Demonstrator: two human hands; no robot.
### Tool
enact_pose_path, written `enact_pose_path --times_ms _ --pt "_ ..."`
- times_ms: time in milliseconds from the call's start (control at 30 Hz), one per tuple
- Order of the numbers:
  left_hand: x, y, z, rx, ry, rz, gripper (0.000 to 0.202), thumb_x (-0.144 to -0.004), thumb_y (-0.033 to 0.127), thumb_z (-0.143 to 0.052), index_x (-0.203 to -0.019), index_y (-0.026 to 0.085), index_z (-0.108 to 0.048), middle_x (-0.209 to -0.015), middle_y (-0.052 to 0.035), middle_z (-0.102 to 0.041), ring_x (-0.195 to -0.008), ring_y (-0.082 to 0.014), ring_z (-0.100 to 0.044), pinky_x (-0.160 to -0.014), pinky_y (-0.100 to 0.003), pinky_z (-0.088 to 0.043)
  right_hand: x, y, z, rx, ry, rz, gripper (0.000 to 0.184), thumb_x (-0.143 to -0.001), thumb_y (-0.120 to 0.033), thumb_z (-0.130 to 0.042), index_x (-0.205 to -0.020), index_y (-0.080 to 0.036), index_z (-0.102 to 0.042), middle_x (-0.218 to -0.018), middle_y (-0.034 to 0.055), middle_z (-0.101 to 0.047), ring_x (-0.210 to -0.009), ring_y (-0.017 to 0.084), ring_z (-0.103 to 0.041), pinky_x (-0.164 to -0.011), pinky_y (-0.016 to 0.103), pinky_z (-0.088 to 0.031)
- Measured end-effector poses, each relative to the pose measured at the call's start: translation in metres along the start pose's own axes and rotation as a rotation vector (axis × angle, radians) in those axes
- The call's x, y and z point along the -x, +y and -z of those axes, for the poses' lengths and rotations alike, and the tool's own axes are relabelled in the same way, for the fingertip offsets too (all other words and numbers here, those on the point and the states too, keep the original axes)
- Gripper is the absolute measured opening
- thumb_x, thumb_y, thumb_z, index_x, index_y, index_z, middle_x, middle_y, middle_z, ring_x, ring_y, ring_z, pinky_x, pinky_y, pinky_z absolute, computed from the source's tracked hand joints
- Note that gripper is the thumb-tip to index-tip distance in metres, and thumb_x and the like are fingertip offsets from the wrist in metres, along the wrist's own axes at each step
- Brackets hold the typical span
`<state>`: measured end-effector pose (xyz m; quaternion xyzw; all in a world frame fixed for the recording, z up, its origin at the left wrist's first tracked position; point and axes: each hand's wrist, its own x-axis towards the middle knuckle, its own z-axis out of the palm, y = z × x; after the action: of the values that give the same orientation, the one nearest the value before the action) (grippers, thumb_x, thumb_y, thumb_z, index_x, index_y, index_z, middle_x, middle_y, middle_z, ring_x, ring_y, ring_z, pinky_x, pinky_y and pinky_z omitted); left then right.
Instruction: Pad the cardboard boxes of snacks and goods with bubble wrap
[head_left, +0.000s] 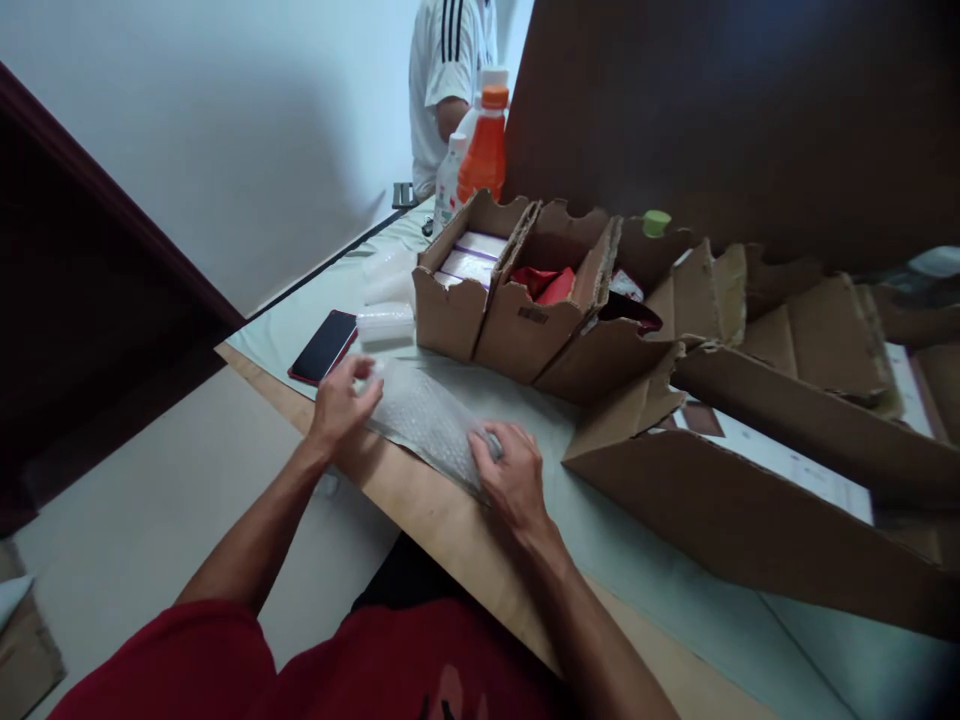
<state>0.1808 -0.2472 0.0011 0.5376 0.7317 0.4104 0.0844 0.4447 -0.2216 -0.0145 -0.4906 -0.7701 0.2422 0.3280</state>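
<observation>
A clear sheet of bubble wrap (427, 415) lies stretched along the table's front edge between my two hands. My left hand (345, 403) has its fingers curled together at the sheet's left end, pinching it beside a phone. At the right end, my right hand (511, 468) is closed on the wrap; a small greyish bit shows between thumb and fingers, too unclear to name. Just behind my left hand rests a rolled piece of bubble wrap (385, 324), with more clear wrap (390, 272) farther back. The dark phone (324, 346) with a red edge lies flat.
Open cardboard bins (450, 318) stand in a row behind my hands, holding white boxes and red packets. A long cardboard bin (720, 500) stands at the right. An orange bottle (484, 150) and white bottles are behind them. A person in a white shirt (442, 90) is at the back.
</observation>
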Motion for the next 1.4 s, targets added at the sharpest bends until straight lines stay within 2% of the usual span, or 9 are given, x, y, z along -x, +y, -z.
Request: enact_pose_path --times_ms 167,333,500,633,800,933,1100,1233,1400 --pt "-0.070 -0.027 -0.004 -0.311 0.073 -0.125 0.049 -0.080 0.029 -0.071 -0.127 0.019 -0.062 -0.139 -0.0172 -0.061 -0.134 -0.0384 -0.050 -0.114 -0.056 -0.037 -0.052 -0.003 -0.027 -0.009 -0.084 -0.073 0.019 -0.084 -0.032 -0.058 -0.095 -0.025 -0.072 -0.086 0.0050 -0.076 -0.078 0.023 -0.066 -0.075 0.033 -0.045" --pt "-0.107 -0.035 -0.017 -0.336 -0.056 -0.179 0.023 -0.079 0.014 -0.067 -0.101 0.017 -0.072 -0.144 -0.0179 -0.060 -0.144 -0.0403 -0.042 -0.118 -0.057 -0.032 -0.052 0.002 -0.029 -0.068 -0.129 -0.114 0.025 -0.083 -0.034 -0.056 -0.099 -0.024 -0.073 -0.087 0.0032 -0.077 -0.075 0.022 -0.067 -0.069 0.030 -0.046" --pt "-0.097 -0.029 0.019 0.213 0.168 -0.057 0.017 -0.081 0.029 -0.065 -0.093 0.019 -0.071 -0.096 -0.0047 -0.074 -0.095 -0.0248 -0.069 -0.093 -0.040 -0.054 -0.082 -0.005 -0.062 -0.180 -0.103 -0.143 0.032 -0.085 -0.036 -0.051 -0.102 -0.019 -0.073 -0.093 0.0050 -0.077 -0.082 0.021 -0.068 -0.076 0.030 -0.052" --pt "-0.064 -0.016 0.045 0.833 0.103 0.186 0.019 -0.078 0.037 -0.068 -0.087 0.020 -0.067 -0.079 -0.0002 -0.070 -0.076 -0.0178 -0.068 -0.072 -0.029 -0.056 -0.100 -0.015 -0.078 -0.214 -0.092 -0.163 0.044 -0.086 -0.037 -0.053 -0.120 -0.014 -0.068 -0.109 0.0123 -0.076 -0.095 0.026 -0.069 -0.086 0.038 -0.054" --pt "-0.009 0.005 0.034 1.129 -0.068 0.471 0.021 -0.081 0.041 -0.069 -0.087 0.021 -0.069 -0.088 -0.0039 -0.076 -0.093 -0.0254 -0.074 -0.080 -0.037 -0.061 -0.063 -0.017 -0.038 -0.244 -0.045 -0.075 0.070 -0.086 -0.057 -0.064 -0.144 -0.021 -0.054 -0.148 0.0173 -0.057 -0.133 0.035 -0.054 -0.111 0.055 -0.040" --pt "0.035 0.033 0.010 1.189 -0.329 0.580 0.031 -0.081 0.050 -0.064 -0.088 0.021 -0.072 -0.089 -0.0068 -0.078 -0.108 -0.0340 -0.073 -0.090 -0.049 -0.061 -0.036 -0.013 -0.012 -0.677 -0.274 -0.129 0.089 -0.082 -0.076 -0.059 -0.154 -0.025 -0.042 -0.157 0.0170 -0.048 -0.139 0.032 -0.052 -0.105 0.048 -0.048" --pt "0.077 0.058 -0.018 1.186 -0.628 0.625 0.037 -0.079 0.053 -0.061 -0.085 0.019 -0.073 -0.089 -0.0098 -0.078 -0.110 -0.0373 -0.072 -0.091 -0.051 -0.061 -0.006 -0.003 0.014 -0.931 -0.394 -0.212 0.084 -0.065 -0.079 -0.074 -0.125 -0.021 -0.065 -0.109 0.0114 -0.073 -0.093 0.026 -0.069 -0.079 0.036 -0.055" --pt "0.087 0.055 -0.020 1.051 -0.574 0.456 0.044 -0.086 0.052 -0.058 -0.110 0.018 -0.071 -0.116 -0.0129 -0.075 -0.122 -0.0353 -0.066 -0.102 -0.051 -0.054 0.034 0.014 0.070 -0.805 -0.288 -0.373 0.042 -0.075 -0.059 -0.079 -0.083 -0.020 -0.067 -0.069 -0.0011 -0.063 -0.057 0.013 -0.053 -0.053 0.025 -0.041" --pt "0.078 0.098 -0.024 0.562 -0.637 -0.136 0.064 -0.081 0.046 -0.073 -0.140 0.025 -0.058 -0.154 -0.0122 -0.052 -0.147 -0.0341 -0.042 -0.123 -0.053 -0.031 0.062 0.016 0.128 -0.304 -0.391 -0.168 0.021 -0.089 -0.039 -0.067 -0.080 -0.020 -0.069 -0.071 -0.0017 -0.066 -0.063 0.012 -0.055 -0.059 0.024 -0.040"
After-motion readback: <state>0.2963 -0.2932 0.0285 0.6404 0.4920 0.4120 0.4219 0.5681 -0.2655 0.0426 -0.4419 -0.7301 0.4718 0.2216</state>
